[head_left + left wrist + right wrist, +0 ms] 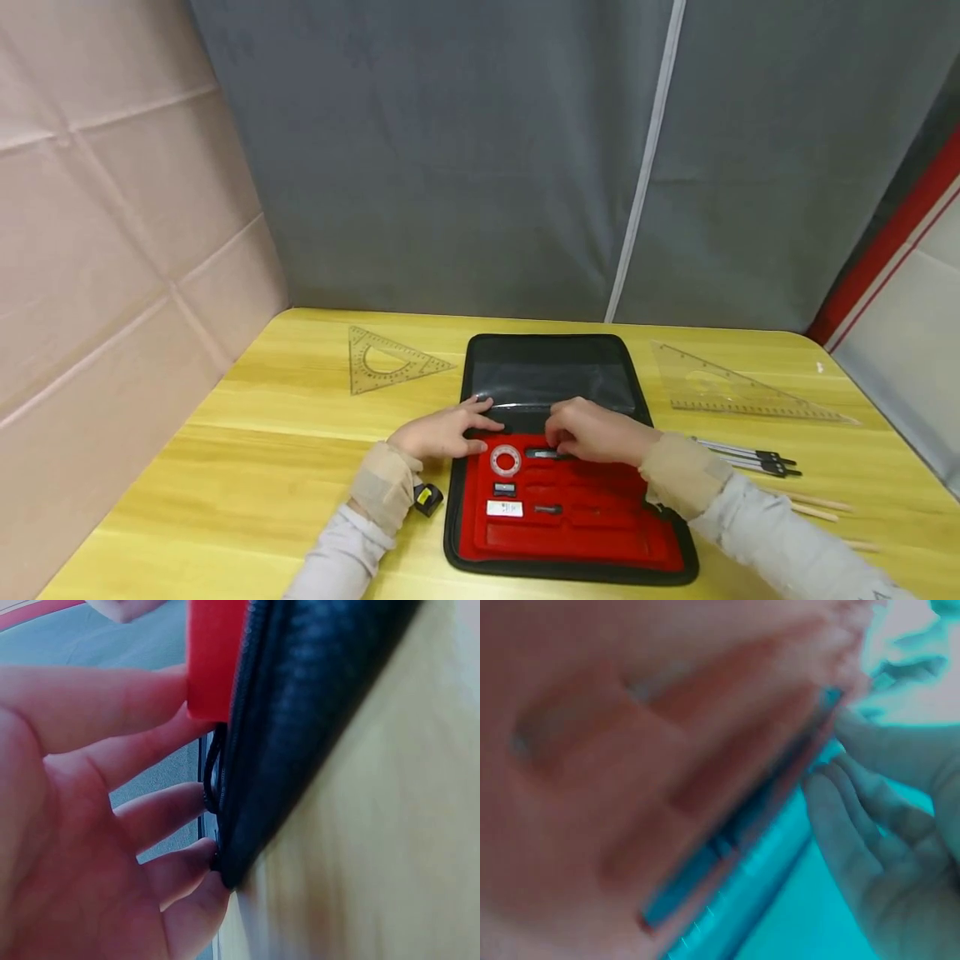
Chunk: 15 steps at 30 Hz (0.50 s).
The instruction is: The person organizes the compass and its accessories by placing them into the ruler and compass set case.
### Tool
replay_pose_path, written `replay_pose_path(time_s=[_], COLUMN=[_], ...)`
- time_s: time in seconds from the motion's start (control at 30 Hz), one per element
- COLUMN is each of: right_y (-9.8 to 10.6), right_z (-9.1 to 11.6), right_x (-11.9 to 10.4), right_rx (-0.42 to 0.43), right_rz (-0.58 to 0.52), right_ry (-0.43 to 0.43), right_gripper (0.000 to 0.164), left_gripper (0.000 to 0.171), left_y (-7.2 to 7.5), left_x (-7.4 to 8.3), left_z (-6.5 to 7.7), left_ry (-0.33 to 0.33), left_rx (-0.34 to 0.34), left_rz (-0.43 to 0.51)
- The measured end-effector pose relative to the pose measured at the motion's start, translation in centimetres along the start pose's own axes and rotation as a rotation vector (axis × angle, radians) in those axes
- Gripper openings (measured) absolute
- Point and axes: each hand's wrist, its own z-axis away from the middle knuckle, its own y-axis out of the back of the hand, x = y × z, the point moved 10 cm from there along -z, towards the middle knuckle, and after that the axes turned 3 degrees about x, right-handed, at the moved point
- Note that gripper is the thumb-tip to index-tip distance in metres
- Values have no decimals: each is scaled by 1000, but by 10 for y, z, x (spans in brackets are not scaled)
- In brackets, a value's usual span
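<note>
A black zip case (452,533) lies unfolded on the table, with a red moulded tray (517,546) in its near half. My left hand (446,431) rests at the case's left edge near the fold; its fingers (97,705) touch the tray's corner and the zipped rim. Over the tray's top slot is my right hand (600,432), thumb and fingertips at the end of a slim dark drawing tool (742,817) lying in that slot. Beside it sit a clear ring (492,460), a sharpener (504,490), a white eraser (505,508) and a small dark piece (548,509).
A clear set square (358,367) lies back left, and a longer set square (750,408) back right. Compasses (765,463) and wooden pencils (813,500) lie right of the case. A small black item with a yellow patch (428,498) is by the left wrist.
</note>
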Motion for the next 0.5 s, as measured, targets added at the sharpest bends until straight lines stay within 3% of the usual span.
replay_pose_path(time_s=[0.23,0.5], right_y=[43,64], right_z=[46,107], right_x=[10,70], right_rx=[86,100], right_rz=[-18,23], right_ry=[37,-176], right_gripper=[13,15], left_gripper=[41,41], left_y=[-2,0], left_x=[1,0], left_z=[-1,1], left_ry=[-13,-36], left_rx=[3,20], left_rz=[13,-1])
